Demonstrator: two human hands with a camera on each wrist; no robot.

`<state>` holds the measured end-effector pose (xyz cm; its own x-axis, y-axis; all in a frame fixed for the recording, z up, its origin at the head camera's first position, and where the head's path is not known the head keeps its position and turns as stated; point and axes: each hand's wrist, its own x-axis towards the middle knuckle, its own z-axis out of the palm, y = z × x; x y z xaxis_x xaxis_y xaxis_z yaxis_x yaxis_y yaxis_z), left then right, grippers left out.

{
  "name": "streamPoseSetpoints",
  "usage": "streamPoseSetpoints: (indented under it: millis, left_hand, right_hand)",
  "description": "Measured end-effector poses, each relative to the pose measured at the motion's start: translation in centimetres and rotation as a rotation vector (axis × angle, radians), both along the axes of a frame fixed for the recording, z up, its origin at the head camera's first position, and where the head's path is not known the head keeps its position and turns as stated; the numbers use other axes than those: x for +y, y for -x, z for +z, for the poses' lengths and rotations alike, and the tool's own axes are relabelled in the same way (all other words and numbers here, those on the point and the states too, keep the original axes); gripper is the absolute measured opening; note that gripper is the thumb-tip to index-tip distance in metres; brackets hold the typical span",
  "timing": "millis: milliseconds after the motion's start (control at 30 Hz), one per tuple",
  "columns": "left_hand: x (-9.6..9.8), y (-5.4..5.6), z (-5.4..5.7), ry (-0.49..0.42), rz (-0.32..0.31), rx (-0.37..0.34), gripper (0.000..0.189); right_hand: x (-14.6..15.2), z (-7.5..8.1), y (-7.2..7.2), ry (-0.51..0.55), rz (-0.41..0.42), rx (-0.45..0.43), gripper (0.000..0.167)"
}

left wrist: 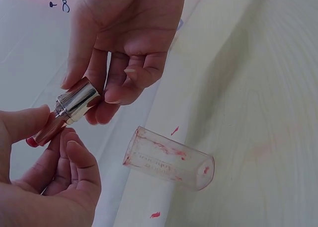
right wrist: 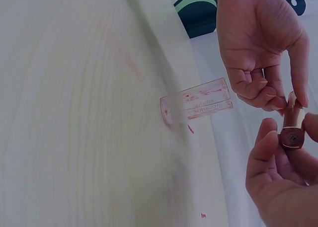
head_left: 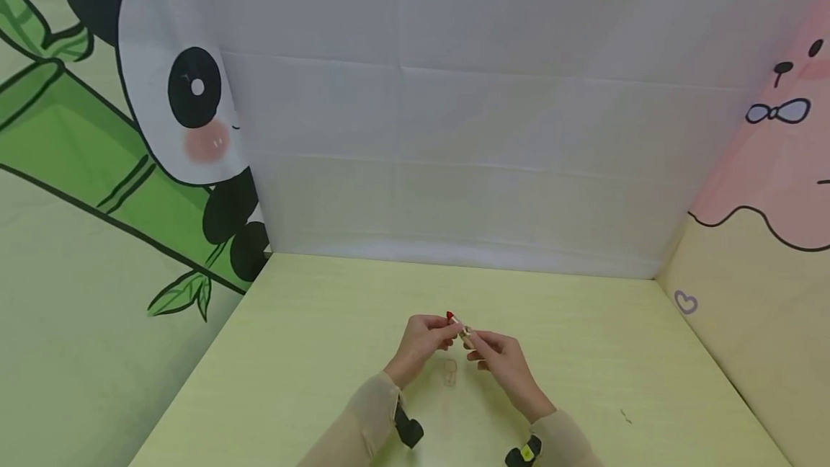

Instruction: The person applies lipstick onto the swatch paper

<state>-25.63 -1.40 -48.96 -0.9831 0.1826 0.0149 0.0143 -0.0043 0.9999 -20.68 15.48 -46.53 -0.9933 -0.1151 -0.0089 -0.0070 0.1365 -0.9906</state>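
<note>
Head: left fingers [head_left: 436, 321] and right fingers [head_left: 482, 346] pinch lipstick [head_left: 465, 334].

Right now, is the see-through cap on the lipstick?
No, the see-through cap lies on the table, apart from the lipstick that the left hand and right hand hold.

The lower part of the head view is taken up by a pale yellow, wood-grained tabletop [head_left: 324, 301], its far edge drawn across the frame below the middle. At bottom centre, a clear, tube-shaped plastic cap [head_left: 450, 373], smeared with red, is laid on its side. In the left wrist view, small red flecks [left wrist: 175, 131] are seen near the cap, and a faint pinkish streak [left wrist: 271, 145] is spread at right. A thin brownish squiggle [head_left: 625, 416] is shown at the head view's lower right.
</note>
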Motion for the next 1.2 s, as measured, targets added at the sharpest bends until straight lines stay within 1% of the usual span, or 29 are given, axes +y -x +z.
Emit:
streamPoseSetpoints:
  millis: [33, 100, 300, 400, 600, 733, 867, 967, 1200]
  left_hand:
    - [0.0, 0.0, 0.1, 0.006, 0.001, -0.001, 0.019]
    - [0.0, -0.1, 0.1, 0.02, 0.007, 0.004, 0.02]
    - [0.0, -0.2, 0.3, 0.052, 0.024, 0.023, 0.022]
    - [-0.1, -0.3, 0.4, 0.061, 0.027, 0.029, 0.021]
    - [-0.1, -0.4, 0.2, 0.073, 0.038, 0.027, 0.021]
    - [-0.1, -0.4, -0.1, 0.09, 0.042, 0.03, 0.019]
    - [-0.2, -0.2, -0.3, 0.106, 0.041, 0.018, 0.018]
    - [-0.2, -0.2, -0.4, 0.112, 0.046, 0.024, 0.02]
    - [-0.2, -0.1, -0.8, 0.136, 0.056, 0.028, 0.024]
  right_hand:
    - [0.0, 0.2, -0.1, -0.004, 0.002, 0.001, 0.029]
    - [0.0, 0.1, 0.0, -0.003, 0.004, -0.004, 0.029]
    - [0.1, -1.8, 0.8, 0.014, -0.017, -0.008, 0.033]
    - [0.0, -2.3, 1.0, 0.013, -0.025, 0.0, 0.033]
    - [-0.3, -2.5, 0.8, 0.039, -0.039, 0.003, 0.029]
    - [-0.6, -2.4, 0.6, 0.042, -0.066, 0.0, 0.028]
    - [-0.7, -2.2, 0.5, 0.01, -0.094, 0.013, 0.028]
    - [-0.8, -2.0, 0.5, -0.023, -0.116, 0.042, 0.026]
    - [-1.0, -2.6, 0.6, -0.101, -0.152, 0.097, 0.021]
